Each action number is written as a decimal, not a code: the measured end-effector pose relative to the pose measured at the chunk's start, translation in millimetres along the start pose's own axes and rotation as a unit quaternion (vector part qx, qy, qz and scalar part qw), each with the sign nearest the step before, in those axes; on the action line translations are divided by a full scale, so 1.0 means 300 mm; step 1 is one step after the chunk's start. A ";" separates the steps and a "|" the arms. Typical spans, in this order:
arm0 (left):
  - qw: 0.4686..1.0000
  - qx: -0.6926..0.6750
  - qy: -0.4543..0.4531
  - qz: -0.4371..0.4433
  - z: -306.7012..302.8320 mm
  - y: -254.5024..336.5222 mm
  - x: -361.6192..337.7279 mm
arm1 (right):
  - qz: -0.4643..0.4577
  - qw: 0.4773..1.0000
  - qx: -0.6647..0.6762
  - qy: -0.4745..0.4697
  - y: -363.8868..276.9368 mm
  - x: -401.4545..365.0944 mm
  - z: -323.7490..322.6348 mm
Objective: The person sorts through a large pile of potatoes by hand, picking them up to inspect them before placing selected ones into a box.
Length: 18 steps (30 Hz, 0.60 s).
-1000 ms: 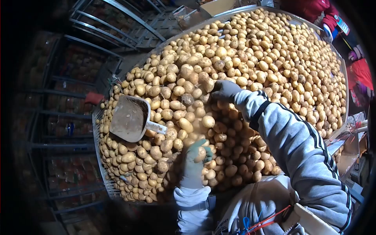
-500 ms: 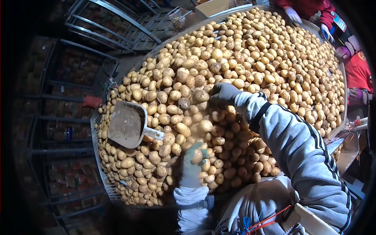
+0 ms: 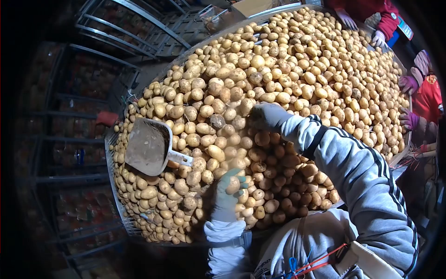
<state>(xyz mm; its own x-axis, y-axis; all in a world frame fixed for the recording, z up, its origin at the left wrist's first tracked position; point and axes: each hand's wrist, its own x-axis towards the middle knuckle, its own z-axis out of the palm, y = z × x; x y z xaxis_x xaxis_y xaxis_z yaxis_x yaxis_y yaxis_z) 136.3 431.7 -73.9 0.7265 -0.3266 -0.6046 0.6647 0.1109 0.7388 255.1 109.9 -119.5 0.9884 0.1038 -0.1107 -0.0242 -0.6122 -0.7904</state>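
Observation:
A large heap of potatoes (image 3: 325,93) spreads under both my hands. My left hand (image 3: 226,202), in a pale glove with greenish fingers, is closed round a potato (image 3: 232,185) low over the near side of the heap. Further up, my right hand (image 3: 270,116) in a grey glove reaches down among the potatoes, its fingers mostly hidden in shadow at the edge of a dusty patch. A dark, dirt-covered potato (image 3: 217,122) lies to its left. Resting on the heap at the left is a dirty scoop (image 3: 147,146), its short handle pointing toward my hands.
A metal rim (image 3: 116,195) borders the potatoes on the left. Dark metal racks (image 3: 74,179) with bagged goods stand beyond it. At the far right edge, people in red tops have gloved hands (image 3: 409,84) at the potatoes. A cardboard box (image 3: 253,7) sits at the back.
My right hand has shifted slightly down and right. My left hand keeps hold of its potato. At the right edge, another person's gloved hands have moved onto the potatoes.

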 end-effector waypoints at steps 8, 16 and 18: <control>0.999 -0.046 0.014 0.004 0.014 -0.005 0.007 | 0.122 0.970 0.210 -0.014 -0.019 0.021 0.024; 0.994 0.014 0.046 0.098 0.033 -0.045 0.044 | -0.017 0.880 0.467 -0.079 0.055 -0.283 -0.125; 0.995 -0.030 0.061 0.079 0.112 0.016 0.020 | 0.082 0.704 0.696 -0.116 0.087 -0.354 -0.126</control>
<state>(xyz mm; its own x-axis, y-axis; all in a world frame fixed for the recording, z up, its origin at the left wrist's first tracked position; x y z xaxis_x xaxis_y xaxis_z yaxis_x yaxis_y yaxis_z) 138.0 398.7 -63.8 0.8355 -0.1846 -0.5176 0.5480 0.2088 0.8100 155.1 53.0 -105.6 0.9082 0.3455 -0.2361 -0.4177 0.7133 -0.5629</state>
